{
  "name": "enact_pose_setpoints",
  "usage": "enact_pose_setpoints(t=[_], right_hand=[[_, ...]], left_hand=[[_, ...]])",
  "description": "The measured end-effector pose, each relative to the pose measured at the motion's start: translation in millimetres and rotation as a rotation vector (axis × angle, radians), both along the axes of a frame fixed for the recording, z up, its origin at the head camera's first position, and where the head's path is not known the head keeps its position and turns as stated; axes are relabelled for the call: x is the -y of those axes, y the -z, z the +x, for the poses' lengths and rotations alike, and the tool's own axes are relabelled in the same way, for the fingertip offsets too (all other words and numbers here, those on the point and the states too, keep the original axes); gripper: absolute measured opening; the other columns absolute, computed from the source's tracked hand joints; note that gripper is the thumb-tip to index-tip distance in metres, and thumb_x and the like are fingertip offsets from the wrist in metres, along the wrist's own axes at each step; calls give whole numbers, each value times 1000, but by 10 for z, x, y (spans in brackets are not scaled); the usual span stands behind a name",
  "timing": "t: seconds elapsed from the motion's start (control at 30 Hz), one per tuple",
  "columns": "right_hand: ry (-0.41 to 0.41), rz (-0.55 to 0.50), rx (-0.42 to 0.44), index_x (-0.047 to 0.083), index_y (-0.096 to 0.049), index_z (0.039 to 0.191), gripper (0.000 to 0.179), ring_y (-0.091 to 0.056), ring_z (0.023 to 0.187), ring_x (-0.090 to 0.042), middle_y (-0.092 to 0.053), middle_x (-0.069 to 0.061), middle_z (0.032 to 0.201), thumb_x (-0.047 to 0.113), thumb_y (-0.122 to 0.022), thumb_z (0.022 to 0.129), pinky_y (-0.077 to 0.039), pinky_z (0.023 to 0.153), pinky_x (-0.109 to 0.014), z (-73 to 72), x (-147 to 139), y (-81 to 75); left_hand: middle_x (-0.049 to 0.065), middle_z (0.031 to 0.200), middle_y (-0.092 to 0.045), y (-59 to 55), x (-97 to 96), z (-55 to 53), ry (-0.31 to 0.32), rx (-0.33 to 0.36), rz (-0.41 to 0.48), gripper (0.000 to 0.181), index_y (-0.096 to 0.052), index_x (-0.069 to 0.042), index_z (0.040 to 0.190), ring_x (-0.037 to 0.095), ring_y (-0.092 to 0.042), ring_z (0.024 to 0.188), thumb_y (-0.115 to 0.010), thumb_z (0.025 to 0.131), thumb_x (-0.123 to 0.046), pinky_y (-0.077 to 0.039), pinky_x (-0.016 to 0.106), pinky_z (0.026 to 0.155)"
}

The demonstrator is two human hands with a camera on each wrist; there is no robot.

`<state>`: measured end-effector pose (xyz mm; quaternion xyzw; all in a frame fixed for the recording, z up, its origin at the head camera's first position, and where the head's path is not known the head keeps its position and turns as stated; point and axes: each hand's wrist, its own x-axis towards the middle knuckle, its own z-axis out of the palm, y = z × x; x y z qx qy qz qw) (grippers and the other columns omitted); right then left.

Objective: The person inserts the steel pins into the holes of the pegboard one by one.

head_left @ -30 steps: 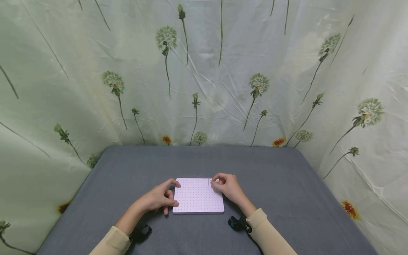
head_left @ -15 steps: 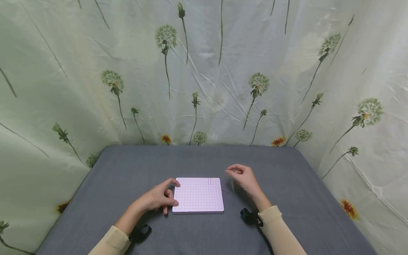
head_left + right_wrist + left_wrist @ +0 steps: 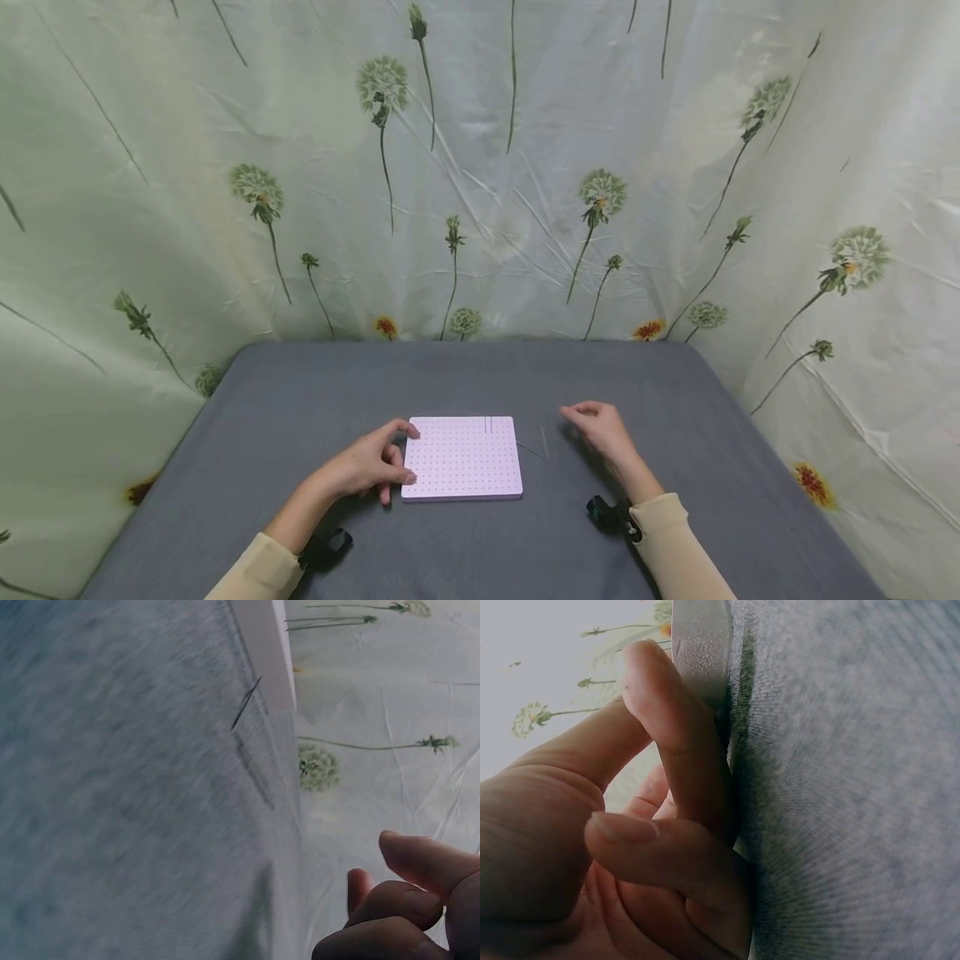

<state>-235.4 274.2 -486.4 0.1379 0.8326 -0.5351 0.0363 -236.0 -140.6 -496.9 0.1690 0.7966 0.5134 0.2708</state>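
A pale pink pegboard with a grid of small dots lies flat on the cloth. My left hand holds its left side, forefinger on the far corner and thumb on the near one; in the left wrist view the other fingers curl beside the board's edge. Two thin dark pins show at the board's far right. Beside its right edge, a thin dark pin and a fainter line form a V; whether that line is a shadow, I cannot tell. Right of these hovers my right hand, fingers loosely bent, nothing visible between them.
Grey cloth covers the table around the board. A flower-printed curtain hangs behind and along both sides. Black wrist cameras are strapped below both hands.
My right hand has left the board's far right corner and moved right, off the board. The V of thin lines has come into view there. My left hand stays on the board.
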Motion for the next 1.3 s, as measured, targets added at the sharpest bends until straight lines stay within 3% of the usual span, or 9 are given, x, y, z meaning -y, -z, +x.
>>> enact_pose_setpoints(t=[0.4,0.57,0.9,1.13,1.3], right_hand=[[-63,148,79,4,-77,93,25,-39,53,-7,-49,7,62,29,-80,92,-33,49,-25,30,65,95],[-73,197,40,4,-77,87,22,-40,52,-8,-49,7,61,25,-84,88,-32,49,-25,48,157,98],[-87,363,-12,7,-73,77,24,-56,72,-18,-71,-7,84,24,-89,84,-44,66,-29,59,245,140],[-103,356,-20,4,-78,80,15,-58,74,-16,-73,-6,85,16,-86,84,-46,66,-29,79,263,128],[-115,295,-9,3,-78,80,7,-55,67,-13,-66,0,72,8,-80,83,-44,61,-27,98,260,133]], left_hand=[[0,73,-62,-15,2,-8,1,-13,-4,61,-46,-10,141,9,-61,47,-83,93,-17,-32,23,43],[0,73,-62,-23,-4,-9,3,-18,-4,62,-46,-10,141,10,-61,47,-83,92,-17,-32,23,43],[0,73,-61,-8,4,-6,2,-14,-7,63,-46,-10,141,10,-61,47,-84,92,-18,-31,23,43],[0,74,-61,-7,-1,11,1,-11,-8,63,-46,-11,142,10,-61,48,-84,92,-19,-31,23,43],[0,73,-61,-5,-10,11,4,-19,-9,62,-46,-10,141,10,-61,47,-84,92,-18,-31,23,43]])
